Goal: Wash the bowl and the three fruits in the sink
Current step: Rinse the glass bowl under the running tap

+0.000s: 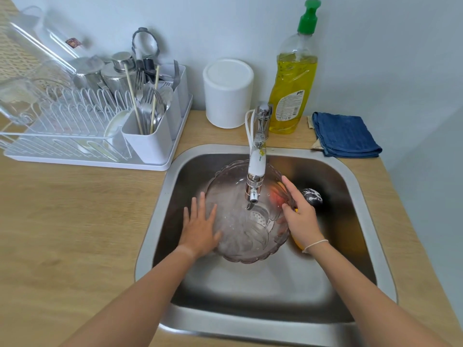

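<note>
Nearest, two bare forearms reach over the sink's (160, 201) front rim. The left hand (199, 229) lies flat with fingers straight and spread against the left outer wall of the clear bowl (240, 236), which sits mid-basin under the faucet (255, 171). The right hand (299, 216) grips the bowl's right rim, thumb inside and fingers curled outside. A reddish fruit (276, 196) shows through the glass; a yellow one (298, 242) peeks beneath the wrist. Farther back on the countertop stand a dish rack (82, 136), white canister (228, 93), soap bottle (293, 78) and blue cloth (344, 134).
</note>
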Available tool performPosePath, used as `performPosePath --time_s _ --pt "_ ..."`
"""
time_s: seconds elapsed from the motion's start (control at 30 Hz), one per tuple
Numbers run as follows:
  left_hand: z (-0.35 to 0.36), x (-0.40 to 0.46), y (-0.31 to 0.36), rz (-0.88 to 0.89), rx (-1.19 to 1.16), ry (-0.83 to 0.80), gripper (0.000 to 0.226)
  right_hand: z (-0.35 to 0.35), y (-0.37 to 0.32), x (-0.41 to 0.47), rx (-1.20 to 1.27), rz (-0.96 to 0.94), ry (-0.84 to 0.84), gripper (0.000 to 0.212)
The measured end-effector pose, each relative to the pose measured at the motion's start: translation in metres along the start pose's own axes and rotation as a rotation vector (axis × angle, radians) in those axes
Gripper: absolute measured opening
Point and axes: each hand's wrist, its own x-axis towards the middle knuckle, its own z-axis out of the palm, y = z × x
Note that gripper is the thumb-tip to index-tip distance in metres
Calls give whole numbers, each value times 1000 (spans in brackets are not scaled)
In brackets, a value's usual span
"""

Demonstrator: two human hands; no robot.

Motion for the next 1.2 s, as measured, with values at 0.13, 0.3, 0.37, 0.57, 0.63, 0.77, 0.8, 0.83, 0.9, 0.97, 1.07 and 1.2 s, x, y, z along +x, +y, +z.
performPosePath --time_s 0.13,0.3,0.37,0.57,0.63,0.77,0.8,0.83,0.9,0.97,1.07,1.2 --pt "3 -6 11 126 13 -65 79 2 -9 3 16 -28 76 62" --pt "-2 -21 44 309 -211 -156 53 7 -7 5 13 -63 108 62" --pt "-2 -25 52 406 -301 -180 50 6 -4 6 16 -57 106 63" --pt "3 -18 27 499 -144 -194 50 -1 4 1 9 -34 36 69" --pt "3 -12 12 501 -18 -148 59 -4 6 0 18 -15 21 69" --pt "-8 -3 -16 415 267 -13 69 -8 7 -3 39 45 -37 66" --pt "-12 -1 -19 384 325 20 71 -9 8 -4 43 58 -46 66" --pt "-16 1 -21 366 374 55 71 -11 8 -4 49 68 -53 66" --pt "-23 6 -20 339 417 116 65 -14 8 -3 52 87 -75 65" --pt "-30 13 -19 328 416 153 61 -16 6 -3 57 108 -121 66" --pt "-36 24 -16 382 428 260 60 -20 7 -3 72 131 -191 69" --pt "-40 27 -5 435 411 233 53 -20 6 -3 11 147 -299 68"
